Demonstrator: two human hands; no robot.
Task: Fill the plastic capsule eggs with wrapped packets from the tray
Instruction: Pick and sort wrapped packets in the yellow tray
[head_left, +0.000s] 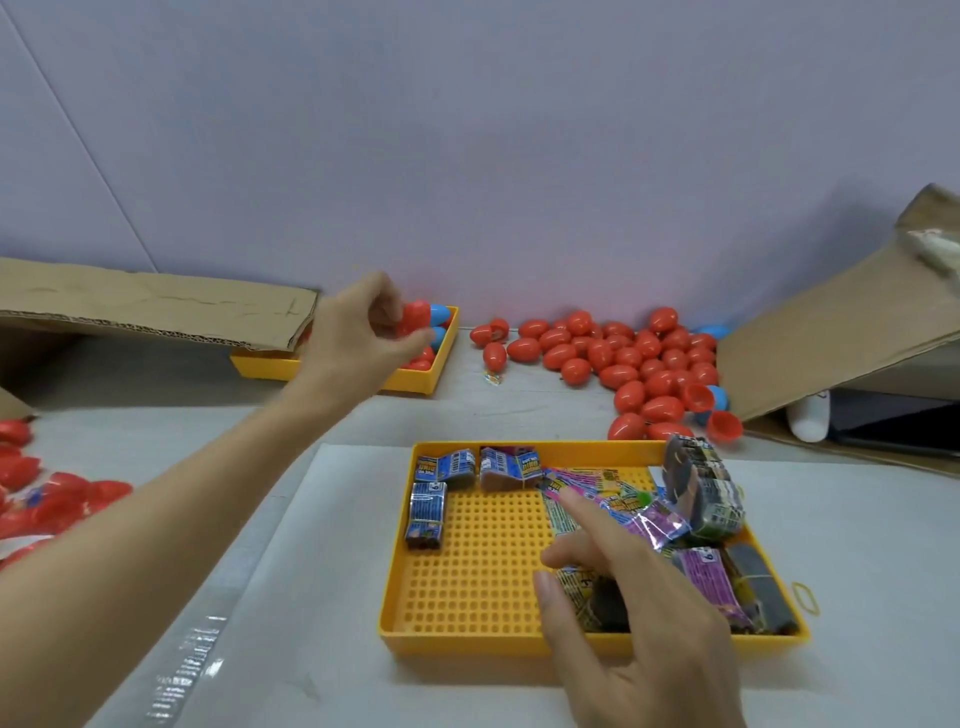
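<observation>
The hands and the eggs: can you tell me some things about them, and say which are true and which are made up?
1. The left hand is over the far yellow tray, fingers curled round a red and blue egg. True.
2. The right hand is picking up a loose red egg. False: it is over the near yellow tray, touching the wrapped packets.
3. The pile of eggs by the wall is mostly red. True.
4. The near tray is completely full of packets. False: much of its holed floor is bare.
5. Every egg in the pile is closed. False: an open red half lies at the pile's edge.
</observation>
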